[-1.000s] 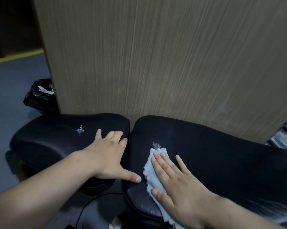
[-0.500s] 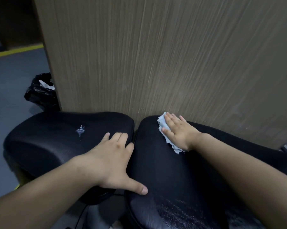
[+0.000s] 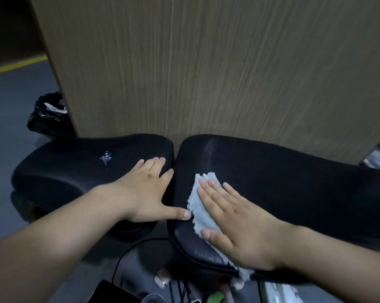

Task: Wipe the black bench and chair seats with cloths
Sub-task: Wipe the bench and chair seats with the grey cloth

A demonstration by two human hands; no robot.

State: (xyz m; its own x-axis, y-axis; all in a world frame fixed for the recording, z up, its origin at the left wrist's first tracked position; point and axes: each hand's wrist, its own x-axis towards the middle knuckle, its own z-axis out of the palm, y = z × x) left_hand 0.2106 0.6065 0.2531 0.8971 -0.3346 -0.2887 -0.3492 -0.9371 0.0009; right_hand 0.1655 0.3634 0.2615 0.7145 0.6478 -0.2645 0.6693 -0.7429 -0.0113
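While pressing the pale blue cloth [image 3: 197, 207] flat onto the front-left part of the right chair seat [image 3: 294, 182] with the right hand [image 3: 232, 224], fingers straight and spread, sweep in overlapping strokes toward the wooden panel [image 3: 206, 73]. Bear down through the palm to stop the frayed edges bunching. Brace with the left hand [image 3: 145, 189], laid flat and empty on the left chair seat [image 3: 64, 171], thumb reaching across the gap. Next, tackle the white splatter [image 3: 106, 159] near those fingertips.

Frayed, fuzzy pale-blue cloth [image 3: 198, 206] on a smooth, faintly glossy black leather-like seat [image 3: 272, 171], matt wood-grain panel [image 3: 206, 73] behind
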